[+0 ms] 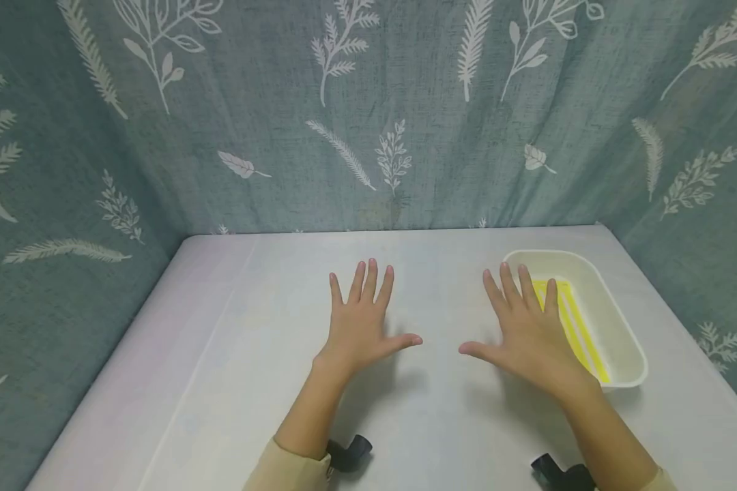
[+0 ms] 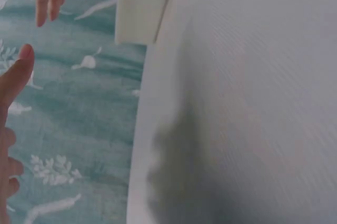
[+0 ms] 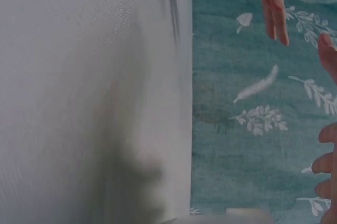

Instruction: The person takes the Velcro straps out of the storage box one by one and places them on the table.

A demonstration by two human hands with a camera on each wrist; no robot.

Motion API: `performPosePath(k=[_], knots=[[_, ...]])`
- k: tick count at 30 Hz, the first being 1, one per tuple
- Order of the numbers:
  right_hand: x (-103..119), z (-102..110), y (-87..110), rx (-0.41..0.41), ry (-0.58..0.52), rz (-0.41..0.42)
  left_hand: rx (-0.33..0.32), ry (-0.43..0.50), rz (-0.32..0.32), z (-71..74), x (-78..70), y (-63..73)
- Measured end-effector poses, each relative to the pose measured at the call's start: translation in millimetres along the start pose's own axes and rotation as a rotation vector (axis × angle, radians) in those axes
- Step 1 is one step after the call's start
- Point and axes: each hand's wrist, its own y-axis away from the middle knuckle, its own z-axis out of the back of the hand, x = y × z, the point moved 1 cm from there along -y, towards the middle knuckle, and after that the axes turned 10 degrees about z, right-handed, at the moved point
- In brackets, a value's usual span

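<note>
My left hand (image 1: 357,331) is held over the white table with its fingers straight and thumb spread, holding nothing. To its right, my right hand (image 1: 531,334) is spread the same way, its thumb pointing toward the left one. Its fingers overlap the left side of a white plastic bin (image 1: 628,331) in the head view. Inside the bin lie long, flat yellow strips (image 1: 580,320), partly hidden by that hand. From the left wrist, the bin's pale wall (image 2: 142,8) shows near the top. In the right wrist view, fingers of the right hand (image 3: 327,174) show at the edge.
The white tabletop (image 1: 233,368) ends at a blue-green curtain (image 1: 270,129) with a white leaf print, which also hangs at both sides. A dark device is at each wrist, one by the left sleeve (image 1: 288,470). Soft hand shadows fall on the table.
</note>
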Motion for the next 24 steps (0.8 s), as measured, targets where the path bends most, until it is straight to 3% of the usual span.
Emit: performPosePath(k=[24], knots=[[-35, 13, 22.2, -0.028, 0.036, -0.060, 0.009, 0.000, -0.063, 6.0, -30.4, -11.7]])
